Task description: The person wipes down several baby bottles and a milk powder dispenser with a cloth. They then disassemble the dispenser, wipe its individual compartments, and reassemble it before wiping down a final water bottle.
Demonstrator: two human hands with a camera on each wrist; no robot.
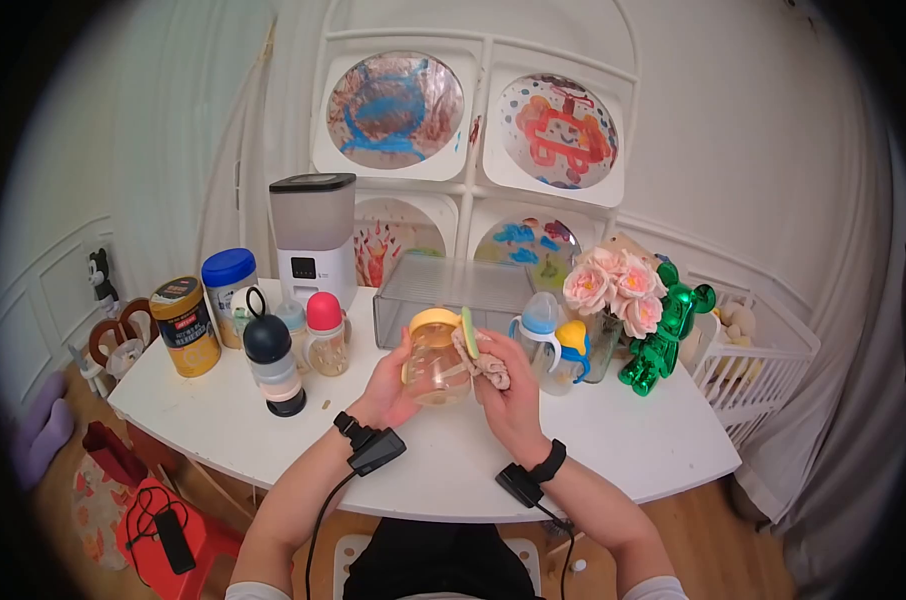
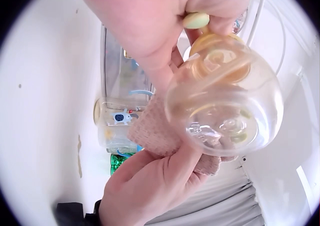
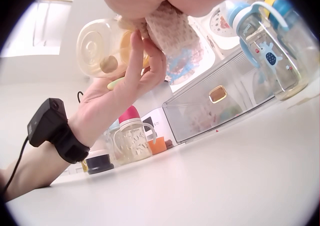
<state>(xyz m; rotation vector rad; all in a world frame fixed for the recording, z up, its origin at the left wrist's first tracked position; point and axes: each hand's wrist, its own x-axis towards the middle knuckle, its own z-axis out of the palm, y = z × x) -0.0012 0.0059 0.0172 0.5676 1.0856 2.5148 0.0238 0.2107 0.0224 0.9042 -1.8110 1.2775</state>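
Observation:
Above the table, my left hand grips a clear, amber-tinted baby bottle with a yellow collar and green-tipped handles. Its rounded base faces the camera in the left wrist view, where the bottle looks see-through. My right hand holds a crumpled, textured beige-pink cloth against the bottle's side near the collar. In the right wrist view the cloth hangs between that hand and the bottle, and the left fingers lie along the collar. Part of the right hand's grip is hidden by the cloth.
Left on the white table stand a yellow tin, a blue-lidded jar, a black-capped stacked container and a red-capped bottle. Behind is a grey clear box; right, blue-handled bottles, flowers and a green bear figure.

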